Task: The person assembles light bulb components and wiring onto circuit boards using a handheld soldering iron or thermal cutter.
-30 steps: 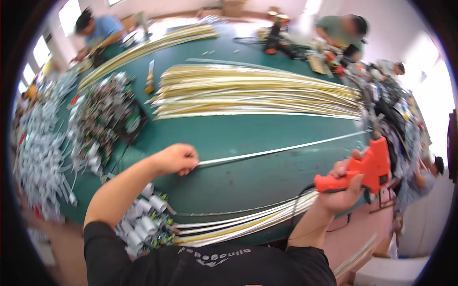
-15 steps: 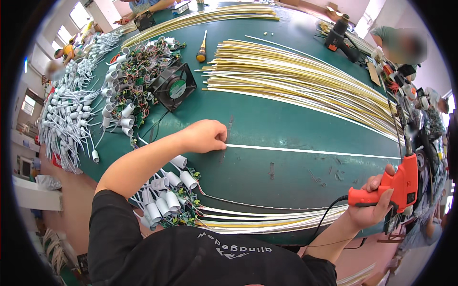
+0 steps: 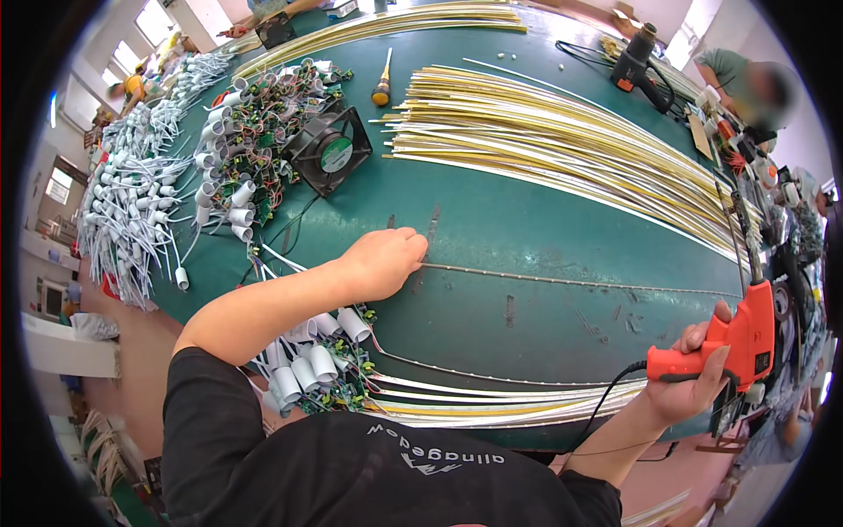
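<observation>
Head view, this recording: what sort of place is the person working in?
Probably an electronics assembly workshop. A large green worktable bears a heap of circuit boards with white housings and a bundle of long strips, and the right hand holds a red gun-shaped tool.

a broad worktable (image 3: 544,224) with a dark green top fills the middle of the room, a pale sheen along its far end and dark scuffs near its centre. beyond its left side runs a whitish wall (image 3: 44,140), where bright windows (image 3: 155,22) sit in a slanting row, bent by the lens. a thick white ledge (image 3: 75,345) juts in lower on that side, above a dull pink floor (image 3: 140,364). at the right, a plain pale wall (image 3: 808,110) curves up under even, bright light.
</observation>
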The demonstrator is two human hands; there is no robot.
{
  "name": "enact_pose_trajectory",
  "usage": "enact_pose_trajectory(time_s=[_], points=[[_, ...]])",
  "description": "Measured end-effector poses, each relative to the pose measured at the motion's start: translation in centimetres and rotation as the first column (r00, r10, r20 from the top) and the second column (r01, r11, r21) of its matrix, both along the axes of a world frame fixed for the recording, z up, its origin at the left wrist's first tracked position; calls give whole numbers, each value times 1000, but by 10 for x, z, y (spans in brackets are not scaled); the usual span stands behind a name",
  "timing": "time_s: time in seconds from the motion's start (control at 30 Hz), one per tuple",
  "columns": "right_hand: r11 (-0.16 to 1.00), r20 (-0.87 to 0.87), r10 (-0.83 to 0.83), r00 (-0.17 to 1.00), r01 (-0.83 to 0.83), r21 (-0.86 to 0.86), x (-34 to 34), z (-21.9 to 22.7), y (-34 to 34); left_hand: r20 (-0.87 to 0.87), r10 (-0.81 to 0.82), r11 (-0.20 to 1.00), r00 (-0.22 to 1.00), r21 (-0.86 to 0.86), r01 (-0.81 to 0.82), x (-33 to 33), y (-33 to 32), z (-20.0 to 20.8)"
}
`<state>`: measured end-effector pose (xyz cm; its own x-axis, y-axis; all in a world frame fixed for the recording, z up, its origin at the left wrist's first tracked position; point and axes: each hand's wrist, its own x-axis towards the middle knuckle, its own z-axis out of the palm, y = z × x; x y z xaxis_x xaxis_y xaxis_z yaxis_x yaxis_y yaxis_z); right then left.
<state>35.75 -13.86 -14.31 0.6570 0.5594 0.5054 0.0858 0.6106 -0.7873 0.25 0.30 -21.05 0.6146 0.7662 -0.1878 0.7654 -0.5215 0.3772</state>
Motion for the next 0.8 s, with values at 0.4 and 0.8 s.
enact_pose_trajectory(time_s=[0.4, 0.8], points=[[1000, 10, 7, 1000, -7, 1, -2, 0, 3, 257, 409, 842, 876, -477, -253, 0, 58, -6], [991, -70, 113, 991, -117, -60, 27, -21, -8, 13, 102, 973, 995, -211, -97, 14, 79, -13]])
